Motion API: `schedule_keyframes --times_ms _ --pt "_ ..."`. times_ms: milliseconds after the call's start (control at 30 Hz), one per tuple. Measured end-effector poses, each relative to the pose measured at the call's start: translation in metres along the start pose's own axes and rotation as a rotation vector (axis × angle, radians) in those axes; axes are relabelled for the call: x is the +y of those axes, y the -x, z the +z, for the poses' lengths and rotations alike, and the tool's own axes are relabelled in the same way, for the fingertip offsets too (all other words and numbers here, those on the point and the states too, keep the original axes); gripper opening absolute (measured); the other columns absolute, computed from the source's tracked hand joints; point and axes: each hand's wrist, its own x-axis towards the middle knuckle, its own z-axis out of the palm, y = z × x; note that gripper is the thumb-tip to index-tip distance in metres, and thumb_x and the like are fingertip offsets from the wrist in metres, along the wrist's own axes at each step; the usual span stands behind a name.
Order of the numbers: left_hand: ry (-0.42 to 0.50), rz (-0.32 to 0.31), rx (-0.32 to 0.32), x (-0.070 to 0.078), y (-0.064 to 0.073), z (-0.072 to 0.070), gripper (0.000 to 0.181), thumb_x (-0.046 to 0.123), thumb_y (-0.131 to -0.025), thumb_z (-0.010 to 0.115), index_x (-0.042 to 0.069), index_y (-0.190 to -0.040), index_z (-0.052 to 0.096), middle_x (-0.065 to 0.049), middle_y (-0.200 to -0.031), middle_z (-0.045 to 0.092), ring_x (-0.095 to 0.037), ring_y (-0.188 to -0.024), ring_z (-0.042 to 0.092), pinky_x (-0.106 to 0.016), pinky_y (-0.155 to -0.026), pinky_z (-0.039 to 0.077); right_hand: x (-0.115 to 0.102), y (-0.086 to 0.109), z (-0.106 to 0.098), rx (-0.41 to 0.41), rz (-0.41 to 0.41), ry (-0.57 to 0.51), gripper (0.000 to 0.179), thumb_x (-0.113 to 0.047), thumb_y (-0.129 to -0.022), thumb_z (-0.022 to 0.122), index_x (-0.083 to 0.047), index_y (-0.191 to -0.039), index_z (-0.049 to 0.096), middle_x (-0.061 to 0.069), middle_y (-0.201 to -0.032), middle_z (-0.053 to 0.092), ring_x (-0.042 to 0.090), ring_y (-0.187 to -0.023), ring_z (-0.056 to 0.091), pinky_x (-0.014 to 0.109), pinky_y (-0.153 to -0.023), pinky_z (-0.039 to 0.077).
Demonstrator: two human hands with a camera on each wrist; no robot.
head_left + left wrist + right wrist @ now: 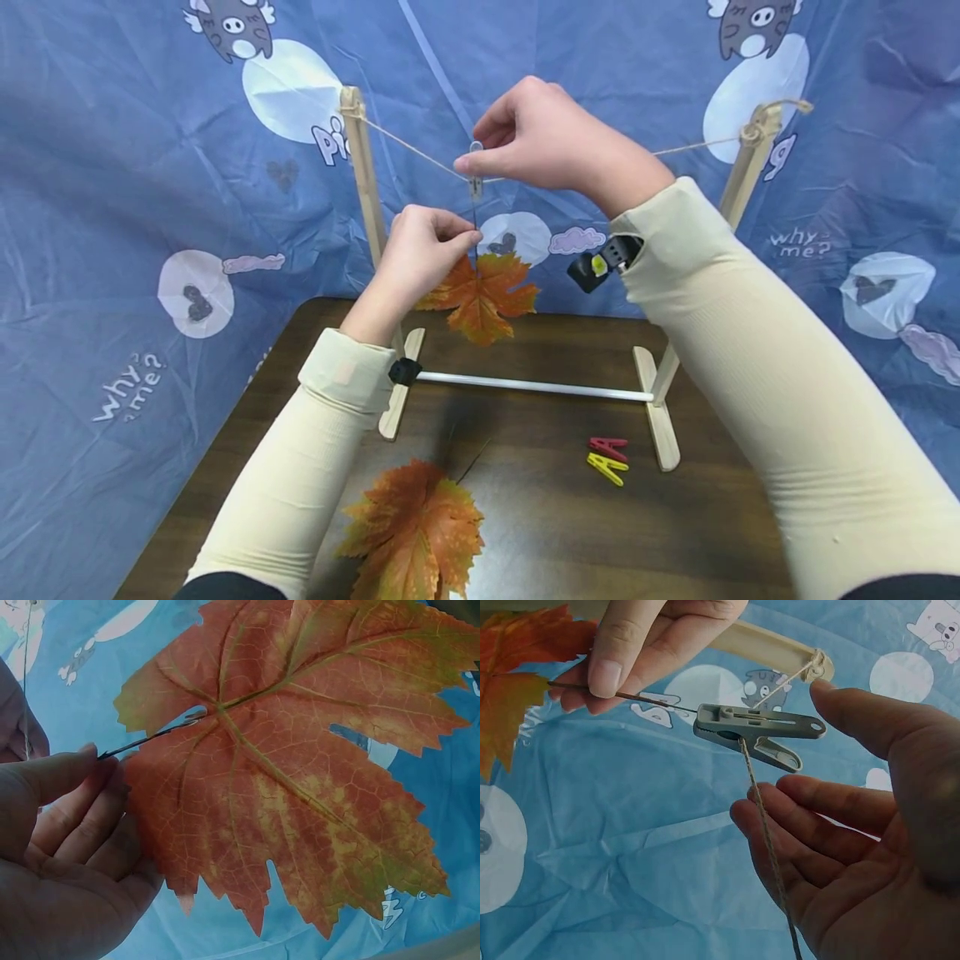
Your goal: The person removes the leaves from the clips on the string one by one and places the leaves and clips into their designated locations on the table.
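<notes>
My left hand (423,254) pinches the thin dark stem of an orange-red maple leaf (483,304) between thumb and fingers. The leaf hangs below the twine (769,840), its blade filling most of the left wrist view. A grey clothespin (757,731) sits on the twine, its jaws closed on the stem's tip. Around the clothespin's handle end is my right hand (551,137); in the right wrist view its thumb and fingers stand spread apart from the handles. A second leaf (416,533) lies on the table, its stem pointing toward the back.
The twine runs between two wooden posts (365,175), joined low down by a white rod (532,385). A red clothespin (607,447) and a yellow clothespin (606,468) lie on the brown table (540,525). A blue printed cloth (600,67) hangs behind.
</notes>
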Motion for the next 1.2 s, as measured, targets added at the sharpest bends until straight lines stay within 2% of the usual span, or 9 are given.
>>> schedule_keyframes --times_ms 333,533,767,1000,1200 --pt "-0.029 0.015 0.002 0.000 -0.001 0.001 0.014 0.014 -0.096 0.074 0.002 -0.098 0.081 -0.006 -0.086 0.075 -0.017 -0.073 0.064 -0.032 -0.067 0.047 0.000 -0.004 0.003 0.018 -0.036 0.029 0.038 -0.038 -0.098 0.068 -0.008 -0.119 0.076 0.002 -0.107 0.074 0.012 -0.096 0.065 0.032 -0.086 0.050" --pt "-0.043 0.023 0.004 -0.001 -0.001 0.001 0.014 0.014 -0.096 0.074 0.003 -0.098 0.081 -0.006 -0.088 0.076 -0.016 -0.075 0.065 -0.033 -0.068 0.048 0.002 -0.004 0.005 0.034 -0.043 0.026 0.034 -0.038 -0.099 0.068 -0.011 -0.118 0.078 0.001 -0.105 0.076 0.011 -0.096 0.067 0.033 -0.085 0.051" --pt "-0.060 0.031 -0.010 0.000 -0.001 0.001 0.015 0.015 -0.096 0.073 0.003 -0.099 0.081 -0.006 -0.088 0.076 -0.017 -0.074 0.065 -0.034 -0.069 0.049 0.004 -0.004 0.004 0.103 -0.094 0.080 0.026 -0.034 -0.100 0.068 -0.014 -0.111 0.080 0.000 -0.104 0.076 0.011 -0.094 0.068 0.032 -0.080 0.049" --pt "-0.067 0.057 -0.011 0.000 -0.001 0.003 0.013 0.013 -0.095 0.074 0.002 -0.097 0.081 -0.006 -0.086 0.076 -0.016 -0.071 0.064 -0.033 -0.069 0.048 0.004 -0.003 0.000 0.161 -0.071 0.108 0.027 -0.038 -0.100 0.067 -0.019 -0.112 0.080 -0.002 -0.102 0.076 0.010 -0.074 0.062 0.027 -0.069 0.043" --pt "-0.069 0.051 -0.021 0.002 0.001 0.003 0.013 0.013 -0.095 0.074 0.002 -0.097 0.081 -0.006 -0.087 0.076 -0.016 -0.071 0.063 -0.034 -0.072 0.047 0.004 0.000 -0.007 0.209 -0.052 0.112 0.026 -0.039 -0.099 0.068 -0.019 -0.109 0.081 -0.002 -0.099 0.077 0.008 -0.080 0.062 0.026 -0.071 0.043"
